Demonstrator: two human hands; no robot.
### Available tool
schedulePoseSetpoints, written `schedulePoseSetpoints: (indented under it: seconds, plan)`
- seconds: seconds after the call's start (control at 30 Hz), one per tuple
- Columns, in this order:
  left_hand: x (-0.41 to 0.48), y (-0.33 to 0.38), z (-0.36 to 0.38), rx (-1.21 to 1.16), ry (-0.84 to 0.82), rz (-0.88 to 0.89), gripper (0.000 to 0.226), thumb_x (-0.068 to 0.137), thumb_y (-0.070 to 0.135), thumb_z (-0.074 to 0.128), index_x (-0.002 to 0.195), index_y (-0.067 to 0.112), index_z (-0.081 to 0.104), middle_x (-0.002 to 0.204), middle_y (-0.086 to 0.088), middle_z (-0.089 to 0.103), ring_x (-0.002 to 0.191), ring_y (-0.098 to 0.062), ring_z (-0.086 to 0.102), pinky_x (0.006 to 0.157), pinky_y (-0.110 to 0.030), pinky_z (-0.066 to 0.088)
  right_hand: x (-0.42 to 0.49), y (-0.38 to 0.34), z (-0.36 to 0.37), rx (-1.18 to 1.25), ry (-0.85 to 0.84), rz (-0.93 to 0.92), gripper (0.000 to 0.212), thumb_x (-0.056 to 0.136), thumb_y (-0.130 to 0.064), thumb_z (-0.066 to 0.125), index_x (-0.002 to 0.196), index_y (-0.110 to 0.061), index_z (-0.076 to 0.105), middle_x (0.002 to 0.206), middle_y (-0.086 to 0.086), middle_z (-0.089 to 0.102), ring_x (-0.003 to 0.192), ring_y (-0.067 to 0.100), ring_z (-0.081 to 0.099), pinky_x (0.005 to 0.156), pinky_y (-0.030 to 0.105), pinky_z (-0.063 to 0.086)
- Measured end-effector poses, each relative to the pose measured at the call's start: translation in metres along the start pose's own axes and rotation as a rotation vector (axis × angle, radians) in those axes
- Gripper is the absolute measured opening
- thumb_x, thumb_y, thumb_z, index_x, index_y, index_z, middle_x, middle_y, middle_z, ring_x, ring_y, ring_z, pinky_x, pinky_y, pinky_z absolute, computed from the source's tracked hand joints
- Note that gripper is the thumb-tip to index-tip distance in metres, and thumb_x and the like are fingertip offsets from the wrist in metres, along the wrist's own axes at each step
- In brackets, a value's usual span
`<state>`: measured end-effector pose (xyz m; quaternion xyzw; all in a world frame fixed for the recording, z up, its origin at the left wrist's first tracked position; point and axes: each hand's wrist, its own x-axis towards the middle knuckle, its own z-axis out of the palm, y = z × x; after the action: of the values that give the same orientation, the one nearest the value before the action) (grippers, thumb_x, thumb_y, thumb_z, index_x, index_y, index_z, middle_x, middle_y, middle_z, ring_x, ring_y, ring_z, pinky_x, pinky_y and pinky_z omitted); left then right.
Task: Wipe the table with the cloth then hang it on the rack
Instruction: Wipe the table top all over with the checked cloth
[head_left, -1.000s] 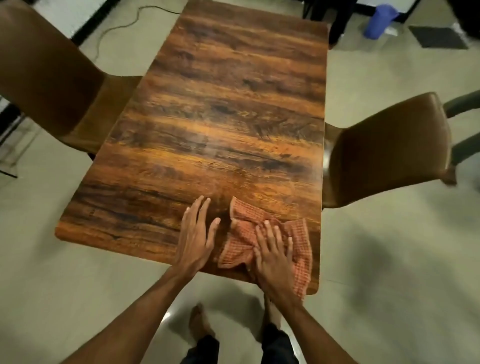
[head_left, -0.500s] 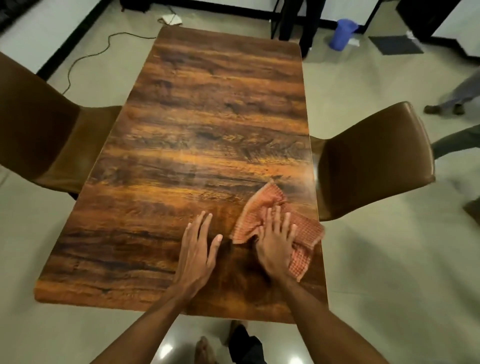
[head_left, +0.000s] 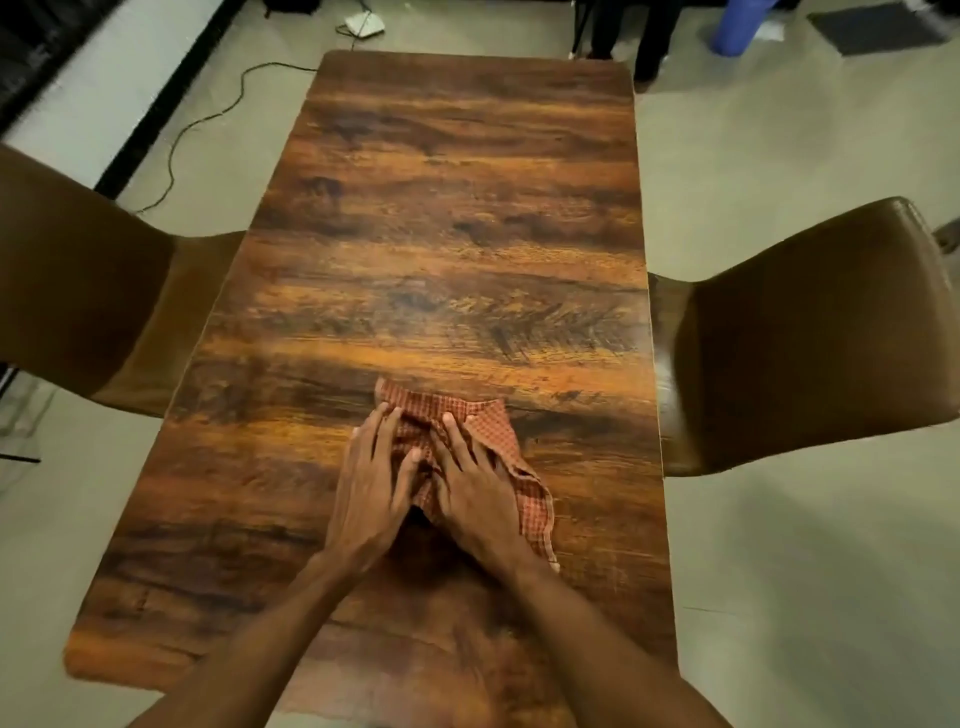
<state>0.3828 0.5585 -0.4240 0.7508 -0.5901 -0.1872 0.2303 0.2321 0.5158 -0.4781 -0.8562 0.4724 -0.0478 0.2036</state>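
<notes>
Both flat hands, left hand (head_left: 371, 480) and right hand (head_left: 475, 486), press rather than clench the cloth (head_left: 496, 434) mid-table (head_left: 467, 208), unwiped wood stretching ahead.

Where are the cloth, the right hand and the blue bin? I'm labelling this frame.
cloth (head_left: 496, 423): head view, checked fabric beyond the fingers.
right hand (head_left: 475, 491): head view, back of the hand, flat on the cloth.
blue bin (head_left: 737, 28): head view, its side, partly cropped.
</notes>
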Motion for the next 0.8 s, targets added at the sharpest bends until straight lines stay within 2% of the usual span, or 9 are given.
schedulePoseSetpoints:
  seconds: [0.07, 0.13, 0.23, 0.33, 0.43, 0.53, 0.63, 0.73, 0.8]
  plan:
    - [0.009, -0.005, -0.001, 0.003, 0.000, -0.003, 0.061, 0.103, 0.049, 0.032, 0.156, 0.018, 0.032, 0.164, -0.002, 0.028, 0.151, -0.017, 0.024, 0.125, -0.045, 0.019, 0.001, 0.031, -0.012, -0.050, 0.091, -0.041, 0.054, 0.104, -0.034, 0.044, 0.154, -0.015, 0.045, 0.170, 0.007, 0.023, 0.153, 0.018, 0.029, 0.116, 0.037, 0.041]
    - [0.017, -0.009, -0.002, 0.004, -0.006, 0.006, 0.062, 0.103, 0.049, 0.032, 0.155, 0.016, 0.033, 0.164, -0.002, 0.029, 0.151, -0.017, 0.025, 0.125, -0.045, 0.018, 0.003, 0.074, -0.031, -0.081, 0.097, 0.218, 0.057, 0.105, -0.037, 0.043, 0.159, -0.019, 0.037, 0.172, 0.007, 0.017, 0.157, 0.022, 0.022, 0.120, 0.044, 0.037]
    - [0.025, -0.019, -0.006, 0.006, -0.002, -0.005, 0.062, 0.104, 0.050, 0.031, 0.156, 0.017, 0.032, 0.164, -0.001, 0.027, 0.152, -0.015, 0.024, 0.126, -0.043, 0.015, 0.022, 0.076, -0.037, -0.068, 0.061, 0.493, 0.068, 0.105, -0.042, 0.036, 0.166, -0.027, 0.010, 0.174, 0.006, -0.003, 0.160, 0.034, -0.005, 0.126, 0.063, 0.001]
    - [0.029, -0.031, -0.013, -0.006, -0.004, -0.029, 0.062, 0.104, 0.050, 0.031, 0.156, 0.018, 0.031, 0.164, -0.001, 0.026, 0.153, -0.015, 0.022, 0.127, -0.042, 0.013, 0.043, 0.000, -0.005, -0.102, -0.026, 0.187, 0.062, 0.103, -0.042, 0.033, 0.163, -0.028, 0.026, 0.174, 0.005, 0.009, 0.160, 0.036, 0.005, 0.124, 0.066, 0.005]
    - [0.034, -0.050, -0.025, -0.014, 0.015, -0.025, 0.060, 0.104, 0.047, 0.033, 0.156, 0.018, 0.031, 0.164, -0.002, 0.027, 0.152, -0.016, 0.023, 0.127, -0.041, 0.012, 0.057, -0.019, 0.006, -0.138, -0.071, -0.022, 0.064, 0.104, -0.056, 0.028, 0.163, -0.036, 0.019, 0.173, -0.003, 0.002, 0.160, 0.030, 0.007, 0.124, 0.064, 0.005]
    - [0.042, -0.082, -0.042, -0.024, 0.038, -0.031, 0.058, 0.104, 0.046, 0.034, 0.156, 0.018, 0.032, 0.164, -0.002, 0.028, 0.152, -0.013, 0.022, 0.127, -0.039, 0.012, 0.074, 0.015, -0.008, -0.160, 0.010, 0.285, 0.074, 0.100, -0.074, 0.025, 0.164, -0.039, 0.014, 0.174, -0.003, 0.000, 0.160, 0.030, -0.001, 0.122, 0.065, -0.006]
    - [0.048, -0.120, -0.059, -0.039, 0.049, -0.039, 0.058, 0.105, 0.046, 0.034, 0.155, 0.018, 0.033, 0.163, -0.001, 0.029, 0.151, -0.013, 0.024, 0.127, -0.039, 0.013, 0.097, -0.009, -0.010, -0.086, 0.070, 0.518, 0.068, 0.103, -0.065, 0.025, 0.164, -0.036, 0.016, 0.175, 0.004, 0.000, 0.159, 0.039, -0.004, 0.118, 0.077, 0.000]
    - [0.054, -0.163, -0.078, -0.067, 0.041, -0.052, 0.059, 0.104, 0.048, 0.032, 0.155, 0.019, 0.033, 0.163, -0.002, 0.030, 0.151, -0.014, 0.025, 0.127, -0.036, 0.011, 0.110, -0.109, 0.036, -0.134, -0.002, 0.174, 0.059, 0.105, -0.051, 0.033, 0.161, -0.036, 0.026, 0.174, 0.004, 0.006, 0.160, 0.038, -0.001, 0.118, 0.076, 0.002]
    - [0.058, -0.195, -0.095, -0.089, 0.048, -0.092, 0.061, 0.102, 0.053, 0.030, 0.155, 0.022, 0.032, 0.164, 0.000, 0.029, 0.152, -0.015, 0.024, 0.127, -0.036, 0.011, 0.114, -0.153, 0.062, -0.167, -0.041, -0.061, 0.061, 0.107, -0.048, 0.034, 0.164, -0.037, 0.017, 0.175, -0.001, 0.004, 0.160, 0.031, -0.001, 0.120, 0.073, 0.006]
